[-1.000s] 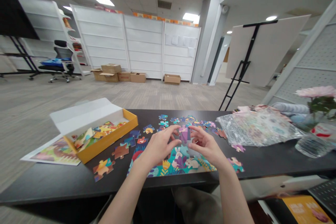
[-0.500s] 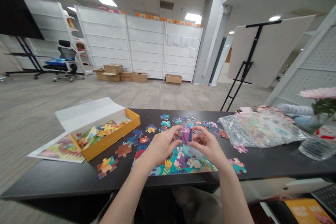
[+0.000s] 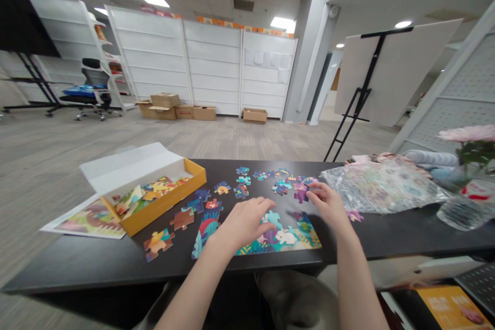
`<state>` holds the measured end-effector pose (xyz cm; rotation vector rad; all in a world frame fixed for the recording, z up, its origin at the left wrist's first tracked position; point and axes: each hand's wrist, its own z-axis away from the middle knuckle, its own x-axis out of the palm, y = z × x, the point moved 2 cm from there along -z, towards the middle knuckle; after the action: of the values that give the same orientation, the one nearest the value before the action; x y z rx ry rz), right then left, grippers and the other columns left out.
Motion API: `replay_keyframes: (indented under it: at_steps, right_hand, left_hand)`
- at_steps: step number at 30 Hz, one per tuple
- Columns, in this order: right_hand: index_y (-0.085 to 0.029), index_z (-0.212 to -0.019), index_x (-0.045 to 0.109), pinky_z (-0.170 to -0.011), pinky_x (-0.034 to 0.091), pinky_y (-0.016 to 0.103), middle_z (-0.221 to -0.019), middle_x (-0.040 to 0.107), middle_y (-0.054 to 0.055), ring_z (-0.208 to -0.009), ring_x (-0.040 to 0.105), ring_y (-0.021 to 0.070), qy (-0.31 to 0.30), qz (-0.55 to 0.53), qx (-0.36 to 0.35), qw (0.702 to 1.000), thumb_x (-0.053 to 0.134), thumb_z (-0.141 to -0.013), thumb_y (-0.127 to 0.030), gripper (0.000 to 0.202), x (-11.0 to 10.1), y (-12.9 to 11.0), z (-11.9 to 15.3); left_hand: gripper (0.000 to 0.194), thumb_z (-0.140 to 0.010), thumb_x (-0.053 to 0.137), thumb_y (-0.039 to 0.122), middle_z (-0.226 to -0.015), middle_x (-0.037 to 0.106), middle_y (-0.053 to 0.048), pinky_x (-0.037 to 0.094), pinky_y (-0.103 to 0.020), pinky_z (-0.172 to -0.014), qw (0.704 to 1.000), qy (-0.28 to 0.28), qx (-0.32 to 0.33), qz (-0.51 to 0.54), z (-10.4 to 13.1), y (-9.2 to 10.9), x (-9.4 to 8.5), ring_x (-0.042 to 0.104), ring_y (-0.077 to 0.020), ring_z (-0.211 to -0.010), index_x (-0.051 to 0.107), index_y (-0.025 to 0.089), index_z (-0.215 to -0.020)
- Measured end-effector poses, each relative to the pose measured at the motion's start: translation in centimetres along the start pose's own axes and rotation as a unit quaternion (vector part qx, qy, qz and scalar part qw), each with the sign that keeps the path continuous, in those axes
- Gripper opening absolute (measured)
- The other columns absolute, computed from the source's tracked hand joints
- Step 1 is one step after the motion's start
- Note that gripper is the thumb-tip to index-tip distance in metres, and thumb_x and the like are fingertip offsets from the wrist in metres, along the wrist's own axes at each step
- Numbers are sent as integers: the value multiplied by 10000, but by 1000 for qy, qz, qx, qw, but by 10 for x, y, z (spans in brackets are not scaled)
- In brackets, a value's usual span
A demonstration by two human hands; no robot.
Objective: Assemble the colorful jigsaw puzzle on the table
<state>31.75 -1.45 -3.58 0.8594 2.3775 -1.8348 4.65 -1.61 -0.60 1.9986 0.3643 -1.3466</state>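
A partly joined jigsaw puzzle [image 3: 286, 238] with white rabbits and teal plants lies on the black table before me. My left hand [image 3: 249, 220] hovers over its left and middle part, fingers bent and apart, with nothing visible in them. Beyond the puzzle's right side, my right hand [image 3: 325, 201] pinches a purple puzzle piece [image 3: 300, 194] by its right edge. Several loose blue and teal pieces [image 3: 281, 187] lie just left of that piece. The left hand and forearm cover some of the joined picture.
On the left stands an open yellow box [image 3: 166, 198] with puzzle pieces inside, beside a printed picture sheet [image 3: 83, 220]. Loose pieces [image 3: 182, 218] lie between box and puzzle. At right are a crinkled plastic bag [image 3: 381, 191] and a clear vase [image 3: 462, 211] with a pink flower.
My right hand has moved right and away from the left hand, and the purple piece has shifted right with it. My left hand has lowered slightly over the puzzle.
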Motion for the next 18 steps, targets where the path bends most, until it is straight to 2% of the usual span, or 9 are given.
replay_keyframes:
  at_steps: [3,7,13,18]
  right_hand:
    - [-172,-949,638,-566,412,299,-677,719,32,-563,577,166,-52,11,21,998,722,-700,-494,416,-1,13,-1]
    - [-174,-951,648,-624,462,309,-699,730,29,-609,632,173,-77,10,36,996,712,-698,-432,367,2,23,3]
    - [-179,-933,687,-641,512,307,-720,700,14,-644,652,170,-73,24,32,997,729,-646,-359,341,2,27,2]
    - [-170,-974,729,-603,498,289,-789,709,29,-594,594,134,-80,82,24,993,716,-651,-304,350,4,26,2]
  left_hand:
    - [490,-820,736,486,-1187,675,-73,497,-379,-928,999,-39,-3,-16,2,0,8,624,-278,-1116,618,232,-1221]
    - [639,-695,801,600,-1201,665,-79,491,-407,-937,998,-53,4,-15,4,0,14,610,-306,-1120,651,233,-1196]
    - [697,-638,826,622,-1196,655,-80,485,-411,-933,998,-61,-4,-14,3,1,13,605,-312,-1111,658,233,-1192]
    - [703,-642,828,614,-1201,651,-83,484,-417,-932,998,-67,-6,-13,3,1,13,599,-314,-1113,655,227,-1203]
